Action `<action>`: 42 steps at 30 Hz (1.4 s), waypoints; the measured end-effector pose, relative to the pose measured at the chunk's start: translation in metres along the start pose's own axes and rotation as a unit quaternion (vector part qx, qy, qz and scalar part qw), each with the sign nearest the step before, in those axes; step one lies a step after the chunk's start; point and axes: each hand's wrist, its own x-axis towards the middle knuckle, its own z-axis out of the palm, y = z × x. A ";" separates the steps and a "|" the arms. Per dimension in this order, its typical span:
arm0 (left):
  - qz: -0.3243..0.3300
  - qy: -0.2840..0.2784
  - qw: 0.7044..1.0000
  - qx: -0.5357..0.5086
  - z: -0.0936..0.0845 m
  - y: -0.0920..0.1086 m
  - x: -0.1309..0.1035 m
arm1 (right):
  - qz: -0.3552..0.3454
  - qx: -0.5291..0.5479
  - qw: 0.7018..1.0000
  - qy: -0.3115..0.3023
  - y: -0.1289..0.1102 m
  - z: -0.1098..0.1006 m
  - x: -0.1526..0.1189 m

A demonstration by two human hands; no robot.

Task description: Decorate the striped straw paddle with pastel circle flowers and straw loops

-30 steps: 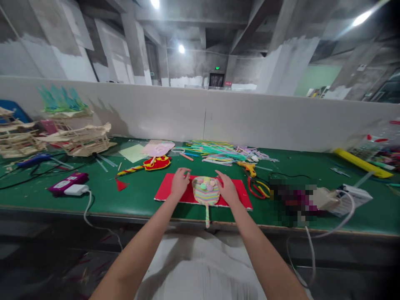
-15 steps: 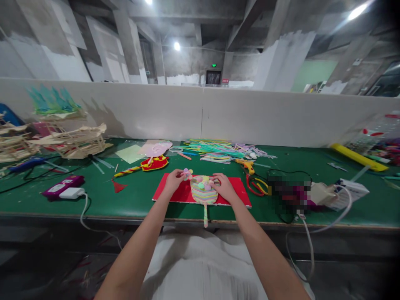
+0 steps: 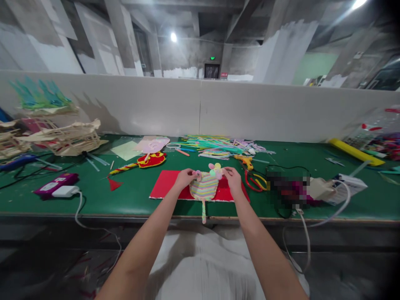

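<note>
A small hand fan (image 3: 203, 187) with pastel stripes lies on a red board (image 3: 165, 183), its handle pointing towards me past the table edge. At the fan's upper left edge, my left hand (image 3: 185, 178) is closed in a pinch on a small pinkish flower (image 3: 196, 174). My right hand (image 3: 233, 180) pinches a cluster of pastel flowers (image 3: 215, 171) in pink, green, yellow and lilac over the fan's upper right edge. Whether either flower piece touches the fan, I cannot tell.
Thin coloured sticks (image 3: 212, 146) lie behind the board. A red and yellow fan (image 3: 151, 160) is to the left, near a purple power strip (image 3: 58, 185). Rightward are an orange glue gun (image 3: 245, 161), red-and-yellow-handled pliers (image 3: 254, 182) and a white cable (image 3: 308, 237).
The pastel cluster has left the fan's face and is now in my right hand at its upper right. My left hand has moved right, to the fan's edge. The view has shifted slightly.
</note>
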 end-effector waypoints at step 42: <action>0.040 -0.060 0.985 -0.157 0.000 0.000 -0.018 | -0.212 -0.360 0.901 -0.115 -0.016 0.011 -0.019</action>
